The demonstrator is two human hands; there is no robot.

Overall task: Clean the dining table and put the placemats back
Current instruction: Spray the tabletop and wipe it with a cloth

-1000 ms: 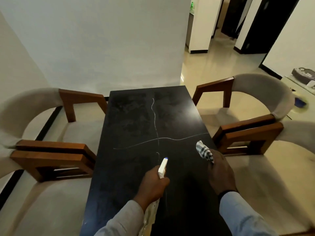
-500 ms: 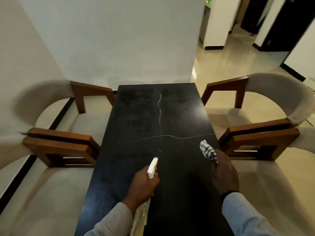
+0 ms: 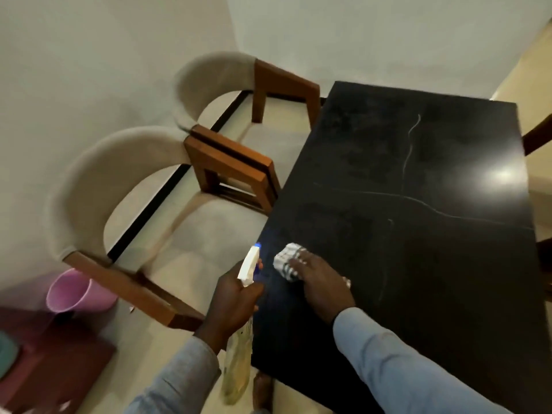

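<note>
The black dining table (image 3: 418, 234) with thin white veins fills the right half of the view. My right hand (image 3: 321, 285) lies on a checked cloth (image 3: 286, 261) near the table's left edge, fingers spread over it and pressing it to the top. Just left of it, past the table edge, my left hand (image 3: 236, 300) grips a spray bottle (image 3: 249, 265) with a white head and blue nozzle; its clear body hangs below the hand. No placemat shows on the table.
Two beige chairs (image 3: 125, 180) with brown wooden arms stand along the table's left side. A pink bucket (image 3: 76, 292) sits on the floor at lower left beside a dark red mat (image 3: 53, 363). A bright light glare lies on the table's right side.
The view has swung left and down. My right hand has carried the cloth from the table's right side to its left edge, next to the spray bottle, and now presses it flat.
</note>
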